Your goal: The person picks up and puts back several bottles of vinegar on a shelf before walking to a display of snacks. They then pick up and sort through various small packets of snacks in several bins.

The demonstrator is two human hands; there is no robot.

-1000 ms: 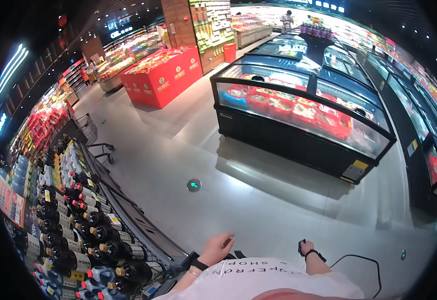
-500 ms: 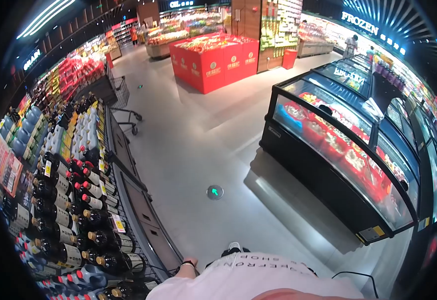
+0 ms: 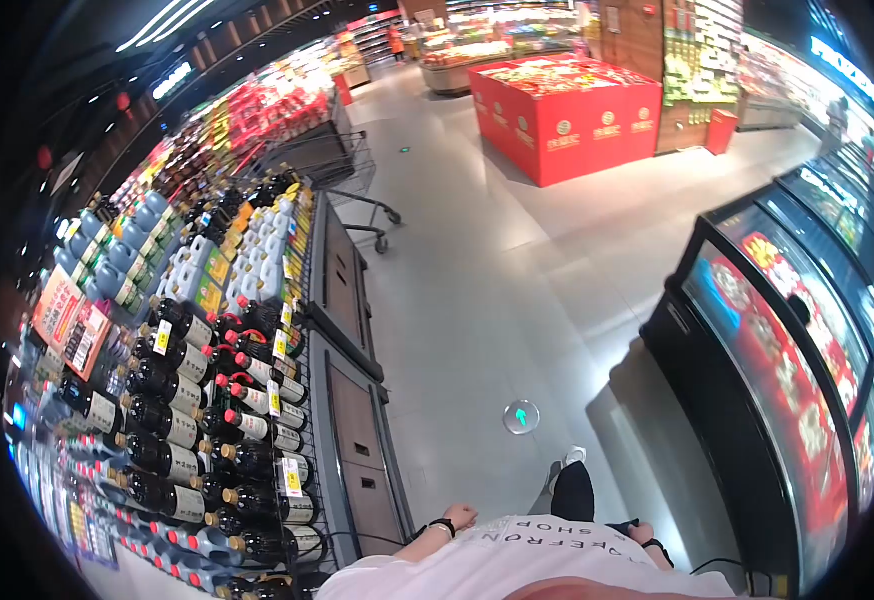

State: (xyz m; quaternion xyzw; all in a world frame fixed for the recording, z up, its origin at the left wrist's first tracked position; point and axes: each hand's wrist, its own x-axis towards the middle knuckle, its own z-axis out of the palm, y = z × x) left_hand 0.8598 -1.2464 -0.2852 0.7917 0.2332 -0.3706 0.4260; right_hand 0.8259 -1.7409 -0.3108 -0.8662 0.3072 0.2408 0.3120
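Note:
My left hand (image 3: 462,516), with a dark band on its wrist, hangs beside the white shirt (image 3: 567,558), near the lower end of the bottle display. Its fingers look curled in and nothing shows in them. On the other side of the shirt is my right hand (image 3: 640,532), also with a dark wristband. It is small and partly hidden, so its fingers cannot be made out. Dark bottles with pale labels (image 3: 172,420) lie stacked on the display to the left, nearest to my left hand but apart from it.
A black glass-topped freezer (image 3: 737,400) stands on the right. Ahead are a red promotional stand (image 3: 567,125) and a shopping cart (image 3: 357,165) beside the left display. A round green arrow marker (image 3: 521,417) is on the floor. A person (image 3: 837,118) is far off at the right.
The view has turned left, so the display, stand and freezer sit further right. My left hand shows more fully and my right hand has come into view. A dark-clad leg has swung forward.

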